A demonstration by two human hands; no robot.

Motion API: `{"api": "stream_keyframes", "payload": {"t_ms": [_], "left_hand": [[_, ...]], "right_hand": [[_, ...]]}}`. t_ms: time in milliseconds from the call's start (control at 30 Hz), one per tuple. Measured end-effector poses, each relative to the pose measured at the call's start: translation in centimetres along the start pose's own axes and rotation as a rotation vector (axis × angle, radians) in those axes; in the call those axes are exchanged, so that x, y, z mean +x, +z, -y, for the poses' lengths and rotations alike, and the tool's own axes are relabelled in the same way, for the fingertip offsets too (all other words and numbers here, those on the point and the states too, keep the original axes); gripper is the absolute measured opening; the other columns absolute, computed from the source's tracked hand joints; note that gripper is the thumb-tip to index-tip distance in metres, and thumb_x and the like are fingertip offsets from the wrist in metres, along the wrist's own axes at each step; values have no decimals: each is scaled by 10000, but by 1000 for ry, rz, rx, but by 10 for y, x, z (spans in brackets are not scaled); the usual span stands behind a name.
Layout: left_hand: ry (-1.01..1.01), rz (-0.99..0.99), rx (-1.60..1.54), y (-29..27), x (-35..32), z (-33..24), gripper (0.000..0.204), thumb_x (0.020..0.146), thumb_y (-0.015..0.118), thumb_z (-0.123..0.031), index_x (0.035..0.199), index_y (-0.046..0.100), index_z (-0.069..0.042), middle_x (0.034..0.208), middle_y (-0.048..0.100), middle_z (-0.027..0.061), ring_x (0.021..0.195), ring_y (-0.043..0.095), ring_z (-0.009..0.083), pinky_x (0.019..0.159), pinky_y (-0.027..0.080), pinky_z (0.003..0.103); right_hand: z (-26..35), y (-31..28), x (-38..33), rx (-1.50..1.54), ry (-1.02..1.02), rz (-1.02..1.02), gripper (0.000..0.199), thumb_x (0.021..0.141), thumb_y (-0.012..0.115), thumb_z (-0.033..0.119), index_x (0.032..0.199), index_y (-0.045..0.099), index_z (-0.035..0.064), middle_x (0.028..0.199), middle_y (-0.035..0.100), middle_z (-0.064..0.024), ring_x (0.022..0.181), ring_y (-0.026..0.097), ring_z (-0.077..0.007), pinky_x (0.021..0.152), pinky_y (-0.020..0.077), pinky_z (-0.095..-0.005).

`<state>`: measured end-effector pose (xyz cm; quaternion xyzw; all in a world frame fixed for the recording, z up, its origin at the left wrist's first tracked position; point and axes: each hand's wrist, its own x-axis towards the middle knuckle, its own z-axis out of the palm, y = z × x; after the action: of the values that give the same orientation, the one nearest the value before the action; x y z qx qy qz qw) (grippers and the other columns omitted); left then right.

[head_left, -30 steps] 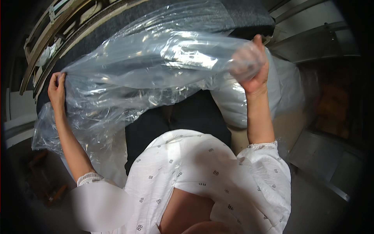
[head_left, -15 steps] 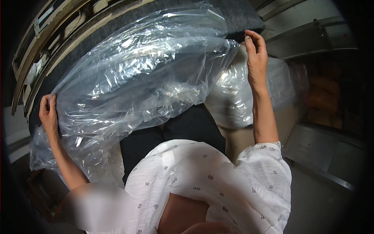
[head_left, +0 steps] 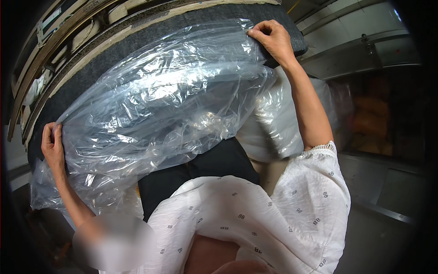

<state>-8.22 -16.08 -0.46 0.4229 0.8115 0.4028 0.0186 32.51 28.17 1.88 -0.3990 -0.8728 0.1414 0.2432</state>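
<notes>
A large sheet of clear plastic film (head_left: 159, 100) lies crumpled and shiny across the dark padded table (head_left: 123, 48) and hangs down over my lap. Its left end is pinched by my left hand (head_left: 53, 146), where the film bunches together and more of it falls below. At the far right my right hand (head_left: 275, 43) pinches the upper corner of the film between thumb and forefinger. Between the hands the upper layer is drawn into a long fold, while the lower layers sag loosely.
Along the far left runs a curved wood and metal frame (head_left: 34, 93) behind the table. To the right, a white plastic-wrapped bundle (head_left: 285, 121) sits below my right arm. Metal panels (head_left: 392, 52) and an orange stack (head_left: 372, 123) stand farther right.
My right hand has moved up and left from beside the film to its far upper corner and now grips it. The left hand keeps its hold, slightly lower in view.
</notes>
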Motion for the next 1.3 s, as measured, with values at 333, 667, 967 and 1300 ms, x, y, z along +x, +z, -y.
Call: {"api": "stream_keyframes", "payload": {"t_ms": [333, 667, 967, 1300], "left_hand": [[-33, -16, 46, 1, 0, -5, 79, 878, 566, -84, 862, 536, -13, 779, 445, -43, 693, 379, 41, 646, 321, 154], [-42, -63, -107, -26, -20, 23, 49, 875, 564, -54, 894, 552, -11, 842, 471, -43, 757, 411, 37, 702, 319, 142], [-45, -8, 26, -73, -62, -16, 50, 821, 605, -24, 845, 572, 6, 781, 402, -18, 725, 374, 66, 662, 281, 158], [-218, -367, -576, -69, -57, -28, 217, 936, 476, -214, 1041, 565, -46, 978, 546, 10, 891, 485, 81, 815, 375, 208]], "right_hand": [[-2, 12, 21, -93, -237, -218, 153, 760, 660, 257, 796, 685, 111, 805, 613, -8, 807, 554, -196, 738, 393, -338], [0, 31, 33, -117, -440, -217, 109, 785, 636, 213, 809, 661, 110, 773, 593, -5, 780, 559, -201, 722, 386, -342], [-6, 31, 41, 34, -518, -38, 160, 790, 643, 189, 914, 630, 88, 814, 539, -18, 705, 532, -172, 708, 424, -291], [50, -7, 36, 761, -127, -23, 138, 909, 466, 164, 846, 497, 46, 805, 459, 5, 790, 433, -95, 707, 374, -229]]}}
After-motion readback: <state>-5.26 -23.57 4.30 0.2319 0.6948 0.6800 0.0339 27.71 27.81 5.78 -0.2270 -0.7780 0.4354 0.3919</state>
